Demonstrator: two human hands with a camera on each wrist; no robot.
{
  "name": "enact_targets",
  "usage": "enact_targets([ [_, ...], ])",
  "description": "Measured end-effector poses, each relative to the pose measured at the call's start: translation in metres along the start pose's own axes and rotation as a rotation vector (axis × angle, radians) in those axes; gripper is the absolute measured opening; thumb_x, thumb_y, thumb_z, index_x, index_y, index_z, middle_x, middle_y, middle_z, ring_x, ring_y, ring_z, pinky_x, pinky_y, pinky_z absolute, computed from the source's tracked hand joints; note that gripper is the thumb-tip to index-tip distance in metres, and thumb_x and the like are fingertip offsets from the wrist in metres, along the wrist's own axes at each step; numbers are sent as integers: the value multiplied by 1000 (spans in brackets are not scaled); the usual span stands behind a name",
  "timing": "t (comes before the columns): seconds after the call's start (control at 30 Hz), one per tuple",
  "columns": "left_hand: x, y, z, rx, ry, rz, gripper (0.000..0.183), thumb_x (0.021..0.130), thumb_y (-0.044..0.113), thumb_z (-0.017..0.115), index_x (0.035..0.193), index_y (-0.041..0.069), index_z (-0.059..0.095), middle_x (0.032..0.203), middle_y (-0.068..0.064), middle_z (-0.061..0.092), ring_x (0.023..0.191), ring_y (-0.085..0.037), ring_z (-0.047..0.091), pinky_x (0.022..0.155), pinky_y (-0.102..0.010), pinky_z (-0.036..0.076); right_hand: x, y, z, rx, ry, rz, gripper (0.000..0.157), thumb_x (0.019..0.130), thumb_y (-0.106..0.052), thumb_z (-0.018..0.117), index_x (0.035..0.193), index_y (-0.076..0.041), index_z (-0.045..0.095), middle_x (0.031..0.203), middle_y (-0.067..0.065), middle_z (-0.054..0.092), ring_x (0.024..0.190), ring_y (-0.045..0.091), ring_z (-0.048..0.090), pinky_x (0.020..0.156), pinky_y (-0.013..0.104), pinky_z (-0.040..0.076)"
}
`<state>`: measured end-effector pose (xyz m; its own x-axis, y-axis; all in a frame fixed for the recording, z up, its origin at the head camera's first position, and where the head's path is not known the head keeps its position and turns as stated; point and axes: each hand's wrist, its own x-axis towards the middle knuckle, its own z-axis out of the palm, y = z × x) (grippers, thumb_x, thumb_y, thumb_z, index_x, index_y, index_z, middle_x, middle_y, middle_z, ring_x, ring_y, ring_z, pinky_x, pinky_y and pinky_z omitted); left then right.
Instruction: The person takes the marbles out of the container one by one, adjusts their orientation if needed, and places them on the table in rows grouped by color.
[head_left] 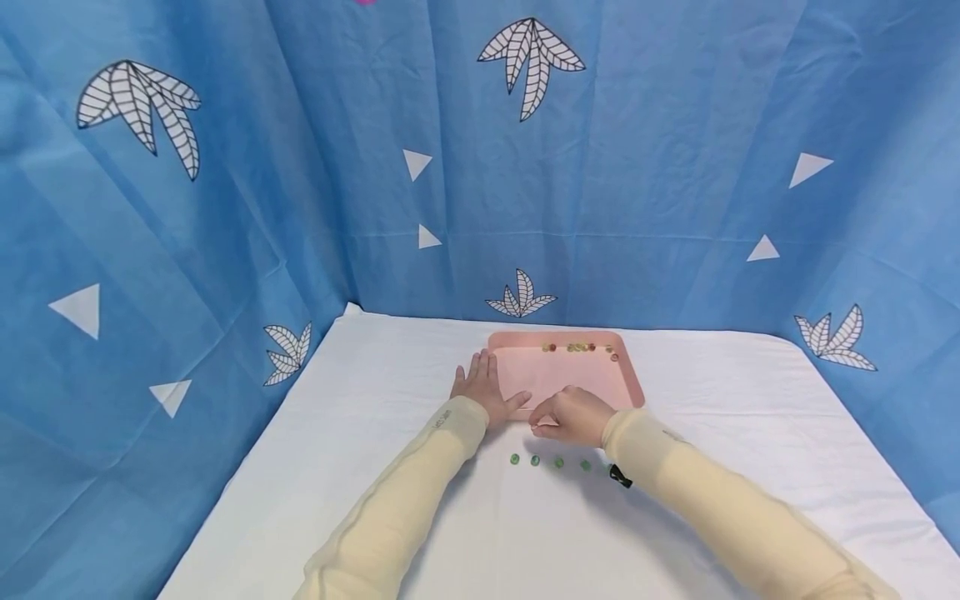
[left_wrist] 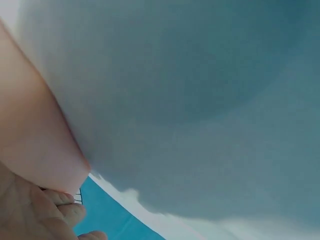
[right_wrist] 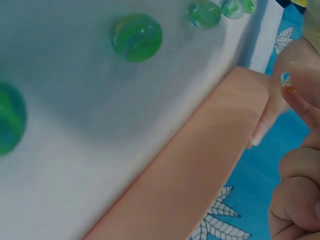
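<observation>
My left hand (head_left: 483,390) lies over the left front corner of a pink tray (head_left: 525,337), fingers straight and thumb spread along the near rim. In the left wrist view only part of that hand (left_wrist: 42,212) shows at the lower left. Above the tray's near edge, my right hand (head_left: 573,414) pinches a small clear glass marble (right_wrist: 286,81) with an orange streak between thumb and forefinger. Its other fingers are curled. Several yellowish and reddish marbles (head_left: 576,347) sit along the tray's far side.
Several green glass marbles (head_left: 558,462) form a row on the white cloth in front of the tray. A small black item (head_left: 620,476) shows at my right sleeve. Blue patterned curtains (head_left: 645,167) enclose the table (head_left: 360,392) at the back and sides.
</observation>
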<state>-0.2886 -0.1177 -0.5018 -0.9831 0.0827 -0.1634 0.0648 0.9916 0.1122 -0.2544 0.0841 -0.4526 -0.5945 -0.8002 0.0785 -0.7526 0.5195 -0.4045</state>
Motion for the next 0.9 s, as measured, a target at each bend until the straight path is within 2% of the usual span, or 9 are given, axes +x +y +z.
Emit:
enact_targets([
  [0.13,4,-4,-1,-9,-6,17,111,80,86,24,155,7,4,161,-10,1,147,-25,2,117,-51,8,7,0,6,-15,-31,-24,17,87,-21,73,101,-11,76,96,-5,74,74,2,64,76,28,55],
  [0.27,6,-9,-7,-28,25,37,109,82,84,29,155,7,4,161,-11,5,147,-26,5,116,-52,11,14,0,12,-74,-77,-18,17,88,-25,72,101,-15,76,96,-9,73,83,3,67,83,30,55],
  [0.37,8,-14,-10,-34,42,48,109,82,83,32,155,7,4,161,-11,6,147,-26,6,116,-52,14,19,0,17,-107,-110,2,16,88,-27,72,100,-19,77,94,-12,72,83,2,66,85,30,54],
  [0.53,11,-20,-7,-17,14,39,111,80,85,29,155,9,-1,162,-8,2,147,-24,4,116,-52,15,26,-2,22,-126,-143,17,14,87,-27,72,99,-22,77,92,-14,72,83,3,67,84,29,54],
  [0.77,11,-19,-2,-31,45,55,108,82,83,29,155,7,2,161,-9,3,147,-26,4,116,-53,14,30,-5,24,-183,-156,25,13,87,-28,73,98,-24,78,91,-13,73,82,7,67,83,33,55],
  [0.9,11,-18,-1,-17,53,42,105,84,81,29,155,8,4,161,-9,5,147,-25,4,116,-52,12,31,-5,26,-218,-170,31,13,87,-28,73,98,-27,78,93,-15,72,85,7,67,84,32,54],
])
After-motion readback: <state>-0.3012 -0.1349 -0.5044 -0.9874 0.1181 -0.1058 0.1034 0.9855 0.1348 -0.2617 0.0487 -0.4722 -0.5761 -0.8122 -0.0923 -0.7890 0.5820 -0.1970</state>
